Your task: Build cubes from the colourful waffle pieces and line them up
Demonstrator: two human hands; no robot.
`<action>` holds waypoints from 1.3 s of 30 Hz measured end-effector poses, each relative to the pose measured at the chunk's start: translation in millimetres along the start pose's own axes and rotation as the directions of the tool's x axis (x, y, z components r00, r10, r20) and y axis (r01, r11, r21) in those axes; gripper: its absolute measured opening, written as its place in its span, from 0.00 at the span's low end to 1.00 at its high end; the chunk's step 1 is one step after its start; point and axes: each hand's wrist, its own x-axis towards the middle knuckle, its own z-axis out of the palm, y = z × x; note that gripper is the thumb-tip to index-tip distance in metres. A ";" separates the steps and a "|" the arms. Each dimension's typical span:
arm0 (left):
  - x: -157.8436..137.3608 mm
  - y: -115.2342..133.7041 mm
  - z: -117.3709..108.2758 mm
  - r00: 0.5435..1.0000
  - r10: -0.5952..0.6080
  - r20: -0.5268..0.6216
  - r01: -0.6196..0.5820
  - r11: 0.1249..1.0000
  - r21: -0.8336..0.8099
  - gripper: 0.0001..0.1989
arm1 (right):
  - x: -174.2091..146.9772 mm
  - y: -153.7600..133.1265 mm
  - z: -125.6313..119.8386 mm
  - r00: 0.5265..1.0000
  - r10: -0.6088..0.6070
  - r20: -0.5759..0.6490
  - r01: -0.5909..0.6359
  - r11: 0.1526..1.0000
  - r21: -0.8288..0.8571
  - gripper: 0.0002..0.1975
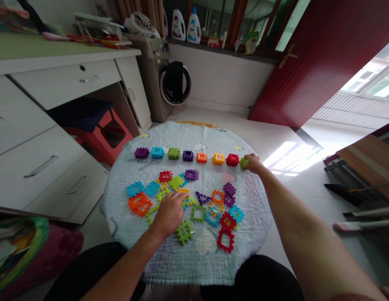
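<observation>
Lime-green block (pixel 243 162) sits near the far right edge of the round table (pixel 197 265), at the right end of a row of small boxy blocks. At its right side is the right hand (pixel 254 163), thumb and fingers drawn narrow and gripping it. Running leftward across the table's far half, the row continues with a red block (pixel 232 159), a yellow block (pixel 218 159), an orange block (pixel 202 157), a dark purple block (pixel 188 156), a green block (pixel 174 153), a light blue block (pixel 157 152) and a plum block (pixel 141 153).

At the table's middle, the left hand (pixel 171 209) lies palm down over loose toothed pieces, fingers bent; whether they hold anything, I cannot tell. About the table's centre lie an orange piece (pixel 140 204) on the left, a purple half-round piece (pixel 203 197), a green square (pixel 184 231) and, toward the near right, a red frame (pixel 225 240). Beyond the table, to the left, stands a washing machine (pixel 152 79), its round door open.
</observation>
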 end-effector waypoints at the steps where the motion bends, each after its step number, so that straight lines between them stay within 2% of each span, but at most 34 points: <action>1: -0.2 0.4 -0.4 1.000 0.001 0.001 -0.001 1.000 -0.003 0.26 | 0.8 0.4 0.7 1.000 -0.003 0.001 0.003 1.000 -0.003 0.28; 7: -0.5 1.7 -1.2 1.000 -0.010 0.016 0.010 1.000 -0.007 0.24 | 2.2 2.9 7.2 1.000 -0.002 0.012 0.002 1.000 -0.010 0.30; 11: -0.1 2.2 -3.0 1.000 -0.009 0.030 0.010 1.000 -0.016 0.23 | -4.8 3.1 2.7 1.000 0.011 -0.015 -0.011 1.000 0.015 0.37; 14: 0.4 2.7 -6.4 1.000 -0.016 0.026 0.017 1.000 -0.017 0.23 | -18.7 0.5 -6.5 0.996 0.050 -0.080 -0.042 0.994 0.097 0.39; 19: 0.1 2.7 -13.8 1.000 -0.022 0.014 0.022 1.000 -0.018 0.24 | -58.5 -23.3 -18.3 0.975 0.102 -0.199 -0.044 0.960 0.275 0.34; 23: -1.7 0.5 -18.5 0.999 -0.029 0.020 0.030 0.999 -0.019 0.24 | -106.9 -68.5 -20.4 0.981 0.012 -0.192 0.070 0.906 0.417 0.27; 25: -2.9 -0.3 -20.1 0.999 -0.028 0.030 0.029 1.000 -0.008 0.24 | -136.4 -96.7 -21.4 0.988 -0.102 -0.113 0.144 0.876 0.460 0.25; 28: -4.6 -0.5 -20.4 0.999 -0.015 0.044 0.015 1.000 0.002 0.23 | -178.4 -137.6 -22.7 0.949 -0.316 0.018 0.271 0.842 0.467 0.22; 30: -5.4 -0.2 -18.9 0.999 -0.008 0.051 0.007 1.000 0.007 0.23 | -198.7 -159.4 -22.8 0.917 -0.392 0.070 0.322 0.834 0.449 0.22; 34: -6.3 1.1 -15.1 0.997 0.025 0.072 -0.025 1.000 0.008 0.22 | -212.7 -182.1 -20.6 0.891 -0.429 0.149 0.341 0.849 0.404 0.20; 39: -6.7 4.2 -14.2 0.992 0.039 0.120 -0.040 0.999 0.011 0.22 | -206.7 -185.9 -16.9 0.894 -0.426 0.138 0.355 0.862 0.360 0.21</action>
